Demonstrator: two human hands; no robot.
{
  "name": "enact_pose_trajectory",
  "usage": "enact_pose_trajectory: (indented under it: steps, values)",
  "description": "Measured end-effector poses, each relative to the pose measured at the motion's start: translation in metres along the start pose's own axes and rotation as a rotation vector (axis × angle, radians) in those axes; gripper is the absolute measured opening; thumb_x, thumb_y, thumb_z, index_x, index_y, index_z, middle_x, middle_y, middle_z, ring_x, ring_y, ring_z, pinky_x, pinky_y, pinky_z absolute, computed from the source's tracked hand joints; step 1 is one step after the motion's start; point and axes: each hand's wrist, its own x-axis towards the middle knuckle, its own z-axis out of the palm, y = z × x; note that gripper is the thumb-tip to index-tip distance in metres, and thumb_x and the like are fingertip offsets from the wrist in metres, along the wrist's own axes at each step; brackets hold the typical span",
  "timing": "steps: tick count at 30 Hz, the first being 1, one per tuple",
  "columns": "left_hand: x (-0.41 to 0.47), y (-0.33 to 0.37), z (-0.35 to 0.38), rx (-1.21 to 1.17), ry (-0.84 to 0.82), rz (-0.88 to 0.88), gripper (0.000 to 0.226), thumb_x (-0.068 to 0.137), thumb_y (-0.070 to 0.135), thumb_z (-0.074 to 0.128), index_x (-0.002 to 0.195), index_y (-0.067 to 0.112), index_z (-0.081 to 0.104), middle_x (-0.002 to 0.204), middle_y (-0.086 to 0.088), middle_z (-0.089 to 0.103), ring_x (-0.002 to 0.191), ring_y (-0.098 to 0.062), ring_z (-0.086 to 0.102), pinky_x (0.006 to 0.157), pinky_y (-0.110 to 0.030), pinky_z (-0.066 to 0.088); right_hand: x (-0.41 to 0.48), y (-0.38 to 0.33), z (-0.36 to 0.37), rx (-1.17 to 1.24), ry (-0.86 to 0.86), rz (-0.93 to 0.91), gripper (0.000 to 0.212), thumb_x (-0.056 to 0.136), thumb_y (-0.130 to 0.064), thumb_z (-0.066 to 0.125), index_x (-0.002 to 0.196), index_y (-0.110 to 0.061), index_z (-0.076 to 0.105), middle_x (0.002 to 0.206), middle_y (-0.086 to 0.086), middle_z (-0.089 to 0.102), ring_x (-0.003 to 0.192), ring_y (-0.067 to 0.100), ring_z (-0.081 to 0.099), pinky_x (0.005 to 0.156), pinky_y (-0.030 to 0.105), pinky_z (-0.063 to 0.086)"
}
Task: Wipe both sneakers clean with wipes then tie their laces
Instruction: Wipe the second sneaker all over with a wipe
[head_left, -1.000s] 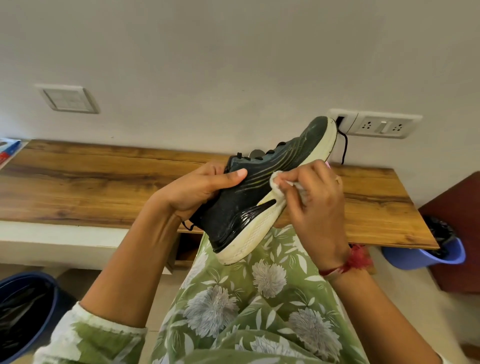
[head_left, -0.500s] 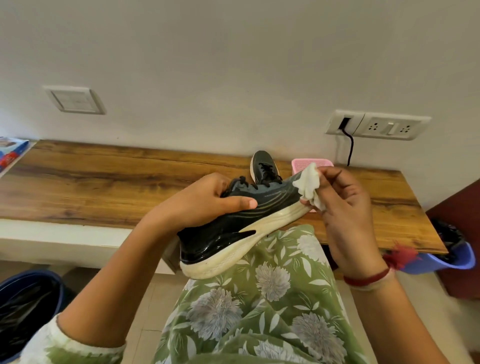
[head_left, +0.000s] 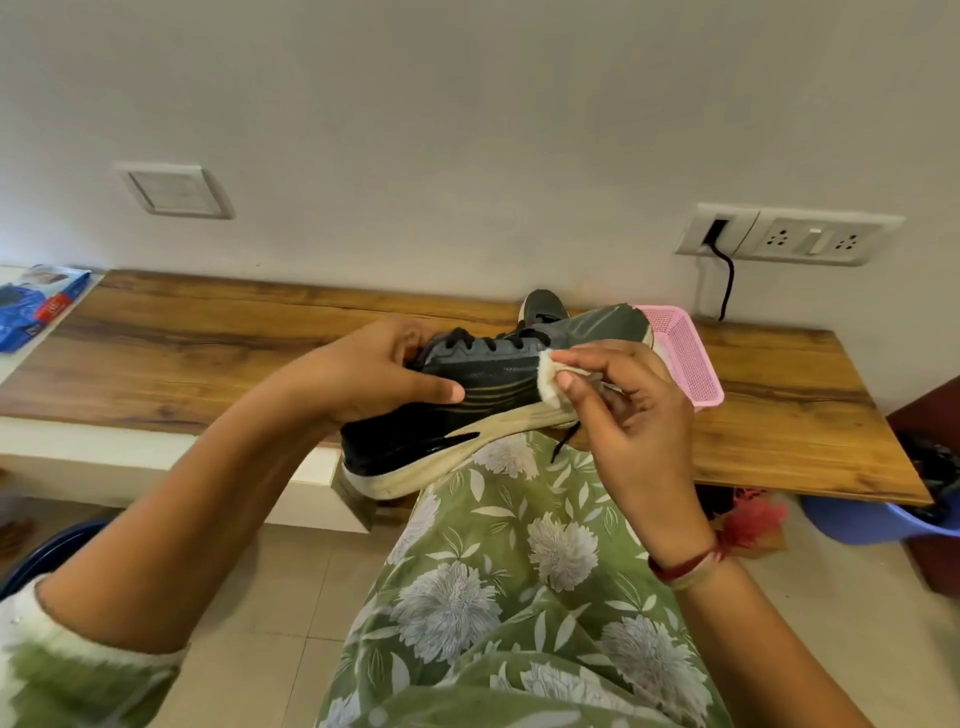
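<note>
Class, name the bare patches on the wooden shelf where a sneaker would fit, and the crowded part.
Free: wooden shelf between blue packet and second dark sneaker; also right of pink mesh basket. Crowded: where sneaker and basket sit together.

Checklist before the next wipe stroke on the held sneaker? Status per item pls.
1. Held sneaker secured: left hand grips its upper. ok
2. Wipe in hand: right hand pinches it against the sneaker's side. ok
3. Wipe clean enough to reuse: cannot tell
4. Midsole clean: looks dingy. not ok
5. Laces tied: a lace end dangles below the toe. not ok
6. Second sneaker at hand: on the table, behind the held one. ok
</note>
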Motion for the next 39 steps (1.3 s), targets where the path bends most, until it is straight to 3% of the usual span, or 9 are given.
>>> enact_pose_trajectory:
  steps: [4,9,15,17,19,24,29,33,39]
  values:
    - [0.002,0.002,0.000,-0.293,-0.050,-0.077,0.032,0.082,-0.005,0.063,0.109,0.012,0.064,0.095,-0.008,0.075,0.093,-0.025,0.071,0.076,-0.031,0.055,0.001,-0.002,0.000,-0.009,0.036,-0.057,0.016,0.087,-0.007,0.065,0.101,-0.013,0.069,0.101,0.003,0.062,0.095,0.011,0.061,0.079,0.025,0.053]
    - [-0.002,0.001,0.012,-0.570,-0.037,0.001,0.049,0.072,-0.002,0.065,0.119,0.004,0.059,0.103,-0.014,0.072,0.092,-0.026,0.071,0.073,-0.030,0.058,0.004,-0.014,0.005,-0.221,0.103,-0.249,0.017,0.086,-0.001,0.066,0.102,-0.006,0.069,0.104,0.007,0.062,0.100,0.004,0.056,0.086,0.015,0.045]
    - [-0.002,0.001,0.039,-0.789,-0.113,0.156,0.022,0.077,0.000,0.064,0.097,0.005,0.068,0.091,-0.013,0.069,0.082,-0.022,0.067,0.074,-0.027,0.057,0.005,-0.018,0.020,-0.402,0.065,-0.413,0.022,0.089,-0.004,0.057,0.107,-0.004,0.069,0.105,0.009,0.064,0.098,0.025,0.059,0.085,0.028,0.046]
    - [-0.004,0.007,0.041,-0.795,-0.104,0.147,0.007,0.079,0.017,0.066,0.079,0.014,0.072,0.072,-0.004,0.067,0.062,-0.012,0.064,0.058,-0.019,0.053,0.003,-0.018,0.020,-0.406,0.039,-0.416,0.023,0.090,-0.006,0.057,0.109,-0.003,0.069,0.111,0.010,0.065,0.104,0.026,0.059,0.091,0.030,0.046]
    - [-0.007,0.012,0.042,-0.737,-0.024,0.131,0.030,0.081,0.036,0.063,0.057,0.019,0.067,0.048,0.008,0.053,0.041,-0.003,0.049,0.043,-0.012,0.040,0.003,-0.015,0.016,-0.420,-0.007,-0.417,0.023,0.090,-0.007,0.059,0.111,-0.003,0.069,0.114,0.009,0.065,0.106,0.024,0.059,0.092,0.033,0.047]
    - [0.000,0.010,0.042,-0.675,-0.010,0.101,0.069,0.077,0.073,0.051,0.085,0.006,0.067,0.066,-0.004,0.052,0.058,-0.019,0.043,0.056,-0.023,0.038,-0.004,-0.007,0.015,-0.487,-0.056,-0.506,0.023,0.087,0.002,0.061,0.108,-0.003,0.070,0.108,0.009,0.069,0.097,0.025,0.062,0.081,0.041,0.052]
    - [0.000,0.014,0.049,-0.757,-0.054,0.084,0.072,0.078,0.075,0.041,0.086,0.009,0.068,0.075,-0.006,0.063,0.064,-0.017,0.061,0.058,-0.023,0.052,-0.007,-0.004,0.023,-0.636,-0.022,-0.791,0.019,0.094,-0.002,0.057,0.106,0.000,0.071,0.105,0.012,0.070,0.089,0.023,0.064,0.083,0.038,0.051]
    - [-0.003,0.015,0.050,-0.725,-0.063,0.118,0.070,0.079,0.071,0.029,0.068,0.009,0.060,0.052,0.001,0.058,0.043,-0.011,0.055,0.045,-0.014,0.043,0.014,0.009,0.004,-0.780,0.035,-0.654,0.022,0.089,-0.004,0.056,0.106,0.001,0.069,0.102,0.014,0.070,0.091,0.026,0.061,0.084,0.040,0.049]
    - [0.003,0.013,0.055,-0.699,0.002,0.098,0.069,0.079,0.074,0.032,0.063,0.016,0.065,0.055,0.003,0.060,0.046,-0.010,0.056,0.050,-0.022,0.042,0.005,-0.009,0.016,-0.638,0.060,-0.610,0.024,0.093,-0.011,0.051,0.103,0.000,0.070,0.098,0.013,0.071,0.092,0.023,0.059,0.084,0.034,0.047]
